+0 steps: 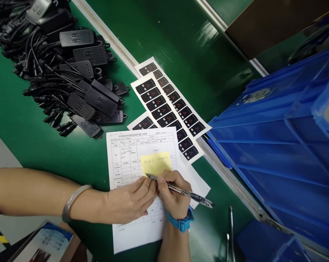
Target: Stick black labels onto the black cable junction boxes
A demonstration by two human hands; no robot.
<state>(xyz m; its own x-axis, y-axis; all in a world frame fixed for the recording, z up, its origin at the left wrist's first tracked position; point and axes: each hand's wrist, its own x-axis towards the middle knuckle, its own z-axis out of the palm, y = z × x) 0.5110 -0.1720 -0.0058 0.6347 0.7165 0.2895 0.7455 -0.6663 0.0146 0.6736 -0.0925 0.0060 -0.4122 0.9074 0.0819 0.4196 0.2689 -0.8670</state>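
1. My right hand (177, 203) grips a pen (181, 191), tip at the yellow note (155, 163)'s lower edge.
2. My left hand (130, 201) has its fingers bunched beside the tip; whether they pinch paper, I cannot tell.
3. The note lies on a printed form (137, 236) on the green counter (79, 156).

Single view, worn on head, facing forward and steeply down at tabletop (11, 98). Close range: left hand (131, 200) and right hand (176, 196) just below frame center. View tilted, metal strip (107, 35) running diagonally across frame.
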